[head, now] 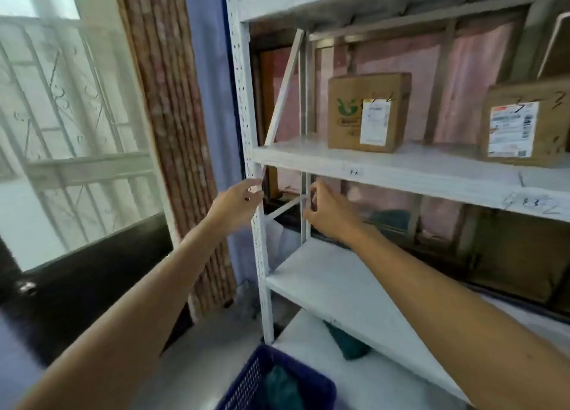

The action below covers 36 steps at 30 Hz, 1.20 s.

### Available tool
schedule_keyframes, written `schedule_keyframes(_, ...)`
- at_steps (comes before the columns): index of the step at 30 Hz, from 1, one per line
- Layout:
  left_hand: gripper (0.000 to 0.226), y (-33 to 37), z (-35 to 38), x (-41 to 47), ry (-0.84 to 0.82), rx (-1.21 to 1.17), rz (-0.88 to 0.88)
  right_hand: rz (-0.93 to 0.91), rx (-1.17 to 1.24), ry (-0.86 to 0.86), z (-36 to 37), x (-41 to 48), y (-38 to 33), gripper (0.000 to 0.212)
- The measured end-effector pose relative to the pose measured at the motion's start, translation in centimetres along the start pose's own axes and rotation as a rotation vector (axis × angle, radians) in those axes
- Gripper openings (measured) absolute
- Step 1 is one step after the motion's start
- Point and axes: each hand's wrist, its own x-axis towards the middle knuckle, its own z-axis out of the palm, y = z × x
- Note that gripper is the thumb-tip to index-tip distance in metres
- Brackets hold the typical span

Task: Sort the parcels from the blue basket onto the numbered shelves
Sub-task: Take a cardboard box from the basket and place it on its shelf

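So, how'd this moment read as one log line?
left hand: by shelf post, empty | right hand: raised beside it, empty | cardboard boxes: on shelf | blue basket: teal parcel inside

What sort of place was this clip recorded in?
Probably a small parcel storeroom: white metal shelving with handwritten number tags on the edges, two labelled cardboard boxes on one shelf, and a blue basket holding a teal parcel below.

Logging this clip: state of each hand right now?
Left hand: at the shelf upright, grip cannot be told.
Right hand: fingers curled, contents cannot be told.
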Motion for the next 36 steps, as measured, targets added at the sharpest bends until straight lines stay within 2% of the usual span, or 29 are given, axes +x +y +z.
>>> schedule_keyframes(10,0.04,-20.2,9.7,-8.8,-0.301,-0.037,-0.249,0.163,-0.08,-0.33,22.2,-7.6,-1.4,0.045)
schedule_keyframes(19,0.039,-31.4,21.5,-15.7,-0.55,-0.142,-0.578,0.261,-0.077,-0.645,35.7,-12.7,4.0,0.044)
schedule_keyframes(24,0.04,-36.7,27.2,-19.6,-0.533,-0.149,-0.799,0.347,-0.035,-0.758,43.2,-15.4,7.9,0.044)
schedule_keyframes(29,0.041,-41.3,35.1,-24.8,-0.575,-0.176,-0.961,0.358,-0.017,-0.92,52.2,-21.7,11.6,0.041)
schedule_keyframes(36,0.042,-51.0,48.5,-31.6,-0.619,-0.301,-1.093,0.513,0.106,-1.014,66.9,-30.9,15.5,0.059)
